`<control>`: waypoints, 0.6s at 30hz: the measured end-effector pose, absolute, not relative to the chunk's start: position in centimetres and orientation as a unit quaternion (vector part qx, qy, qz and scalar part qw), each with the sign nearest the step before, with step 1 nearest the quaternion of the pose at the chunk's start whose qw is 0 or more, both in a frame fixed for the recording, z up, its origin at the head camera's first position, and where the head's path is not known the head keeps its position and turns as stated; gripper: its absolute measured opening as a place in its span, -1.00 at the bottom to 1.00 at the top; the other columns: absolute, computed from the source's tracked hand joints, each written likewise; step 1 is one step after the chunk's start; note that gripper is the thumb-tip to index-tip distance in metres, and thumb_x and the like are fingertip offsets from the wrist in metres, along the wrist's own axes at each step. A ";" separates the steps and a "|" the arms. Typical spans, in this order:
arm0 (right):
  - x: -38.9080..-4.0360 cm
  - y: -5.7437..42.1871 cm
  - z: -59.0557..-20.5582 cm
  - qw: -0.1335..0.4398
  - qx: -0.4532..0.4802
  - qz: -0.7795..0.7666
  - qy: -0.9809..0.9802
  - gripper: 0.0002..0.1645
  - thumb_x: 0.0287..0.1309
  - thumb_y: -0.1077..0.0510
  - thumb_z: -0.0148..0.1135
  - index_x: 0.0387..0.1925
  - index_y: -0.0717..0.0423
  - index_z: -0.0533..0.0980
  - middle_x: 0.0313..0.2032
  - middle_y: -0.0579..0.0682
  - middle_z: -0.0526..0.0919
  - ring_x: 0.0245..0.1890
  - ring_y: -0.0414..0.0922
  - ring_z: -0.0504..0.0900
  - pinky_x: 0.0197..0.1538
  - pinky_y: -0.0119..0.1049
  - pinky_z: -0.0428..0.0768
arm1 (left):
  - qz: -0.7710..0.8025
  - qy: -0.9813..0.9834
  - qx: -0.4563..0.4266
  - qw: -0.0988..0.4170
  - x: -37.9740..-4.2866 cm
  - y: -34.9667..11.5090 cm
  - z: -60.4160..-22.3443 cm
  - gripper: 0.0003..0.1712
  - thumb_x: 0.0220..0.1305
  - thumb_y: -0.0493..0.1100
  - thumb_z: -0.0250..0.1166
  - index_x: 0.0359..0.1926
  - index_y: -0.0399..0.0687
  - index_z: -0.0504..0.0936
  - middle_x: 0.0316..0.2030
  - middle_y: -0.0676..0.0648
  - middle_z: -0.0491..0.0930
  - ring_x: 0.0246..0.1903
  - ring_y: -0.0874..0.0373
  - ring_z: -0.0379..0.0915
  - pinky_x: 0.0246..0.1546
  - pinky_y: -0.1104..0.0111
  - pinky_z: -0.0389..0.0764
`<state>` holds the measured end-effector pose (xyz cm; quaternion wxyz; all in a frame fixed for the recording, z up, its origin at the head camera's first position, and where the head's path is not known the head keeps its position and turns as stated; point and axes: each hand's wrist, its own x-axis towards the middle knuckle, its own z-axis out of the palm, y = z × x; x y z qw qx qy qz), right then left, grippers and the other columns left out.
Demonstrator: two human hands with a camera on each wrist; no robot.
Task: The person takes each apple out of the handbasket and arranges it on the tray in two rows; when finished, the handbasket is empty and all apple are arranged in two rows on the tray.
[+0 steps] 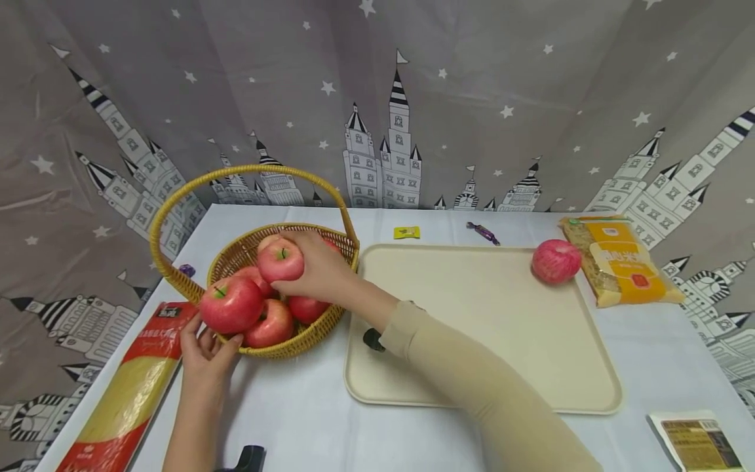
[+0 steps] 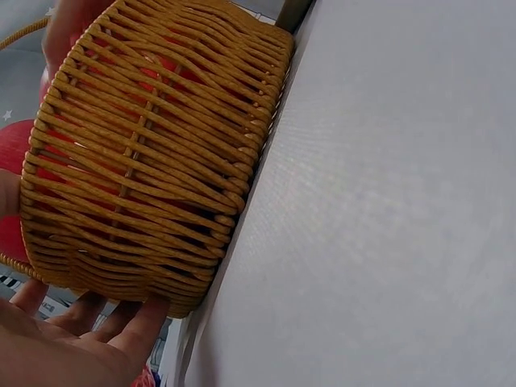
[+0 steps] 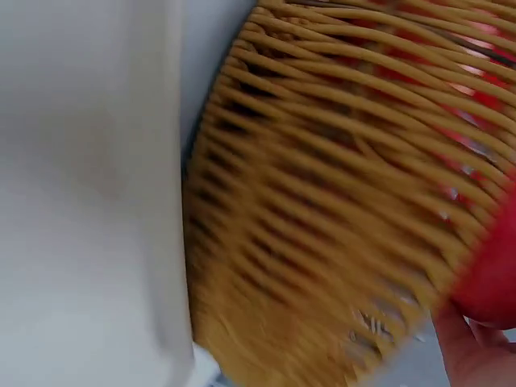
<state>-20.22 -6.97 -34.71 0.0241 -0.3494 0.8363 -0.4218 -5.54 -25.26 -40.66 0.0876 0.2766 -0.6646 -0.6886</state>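
Note:
A woven basket [image 1: 283, 347] with a tall arched handle holds several red apples [image 1: 231, 304]. My right hand [image 1: 321, 265] reaches in over its right side and grips an apple [image 1: 281, 260] above the others. In the right wrist view, fingers [image 3: 472, 355] show against a red apple [image 3: 492, 270] beside the blurred basket weave. My left hand [image 1: 209, 354] holds the basket at its near left side, thumb at the rim. In the left wrist view its fingers [image 2: 141, 330] lie against the outer weave.
Right of the basket lies a beige tray [image 1: 472, 400] with an apple [image 1: 556, 261] at its far right corner. Around it are a yellow food bag [image 1: 619, 261], small candies [image 1: 407, 233] and a flat packet [image 1: 698, 440]. A long red-yellow packet [image 1: 126, 393] lies at left.

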 end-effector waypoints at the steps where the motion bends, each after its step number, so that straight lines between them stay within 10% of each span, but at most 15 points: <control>1: -19.9 -6.3 -34.3 0.026 -0.351 -0.430 0.831 -0.13 -0.14 -0.09 0.46 0.26 -0.03 0.37 0.07 -0.11 0.45 0.03 -0.27 0.41 0.02 -0.43 0.50 | -0.687 -0.666 0.277 0.087 -5.5 -25.3 -40.6 -0.03 0.27 -0.17 0.32 0.45 0.42 -0.13 0.48 0.01 0.02 0.43 0.11 -0.04 0.18 0.36 0.34; 18: -21.8 17.1 -36.7 -0.040 -0.175 -0.422 0.889 -0.03 -0.15 0.07 0.54 0.27 0.29 0.27 0.13 0.22 0.34 0.08 0.09 0.41 0.09 0.03 0.53 | -0.690 -0.664 0.273 0.092 -5.5 -25.3 -40.7 -0.04 0.27 -0.19 0.31 0.44 0.44 -0.11 0.48 0.02 0.02 0.43 0.12 -0.05 0.21 0.34 0.31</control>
